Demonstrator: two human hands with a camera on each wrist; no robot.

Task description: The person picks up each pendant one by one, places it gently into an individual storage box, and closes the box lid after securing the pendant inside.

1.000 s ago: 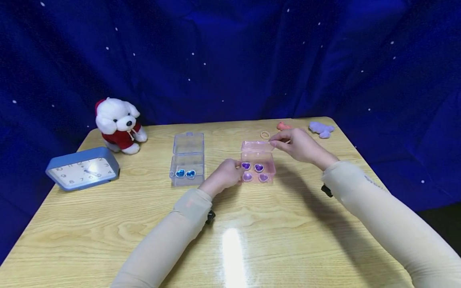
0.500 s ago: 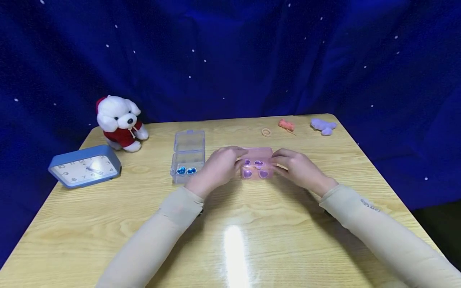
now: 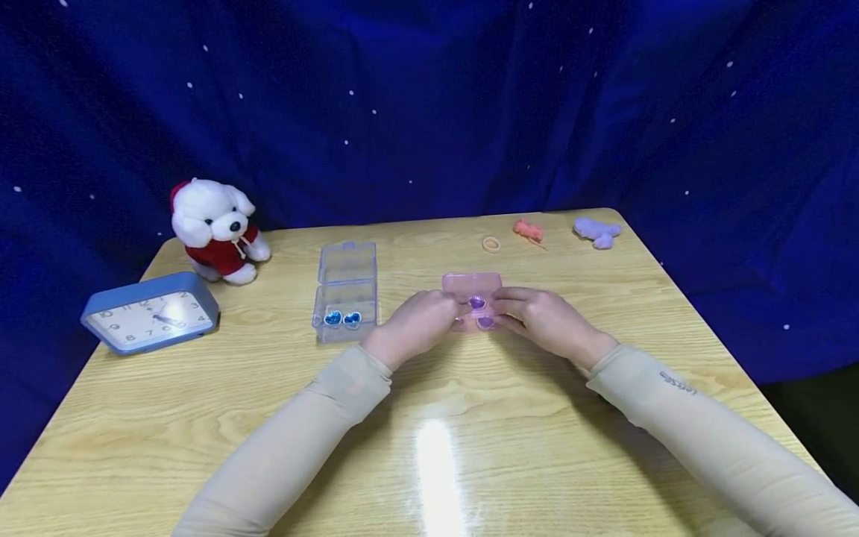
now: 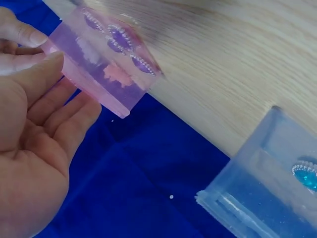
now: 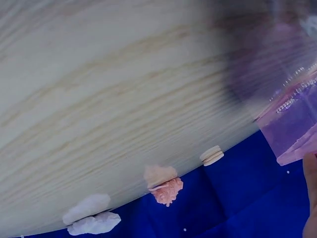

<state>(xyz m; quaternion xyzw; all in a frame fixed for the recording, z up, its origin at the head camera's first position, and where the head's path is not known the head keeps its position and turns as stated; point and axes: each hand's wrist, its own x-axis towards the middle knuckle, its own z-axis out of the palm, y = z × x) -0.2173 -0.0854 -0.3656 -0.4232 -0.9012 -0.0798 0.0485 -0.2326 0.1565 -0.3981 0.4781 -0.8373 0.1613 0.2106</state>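
A pink transparent box [image 3: 472,282] stands at mid-table, its lid down over purple heart-shaped jewels [image 3: 477,303] edged with silvery beads. My left hand [image 3: 423,322] grips the box's left side. In the left wrist view, the thumb of that left hand [image 4: 34,139] lies against the edge of the pink box [image 4: 106,64], with the fingers bent below it. On the opposite side, my right hand [image 3: 553,322] holds the box with thumb and fingers. Little of the right hand [image 5: 311,198] shows in the right wrist view. Both hands cover some jewels.
Left of the hands stands a clear bluish box [image 3: 345,294], lid up, with two blue heart jewels [image 3: 343,319]. A blue clock [image 3: 150,313] and white plush dog [image 3: 218,231] stand further left. Behind lie a beige ring [image 3: 491,245], a coral-coloured item [image 3: 529,230] and a lavender item [image 3: 596,232].
The pink box's raised lid has come down over the box. My right hand has moved from the lid's back edge toward me to the box's right side. The left hand stays at the left side.
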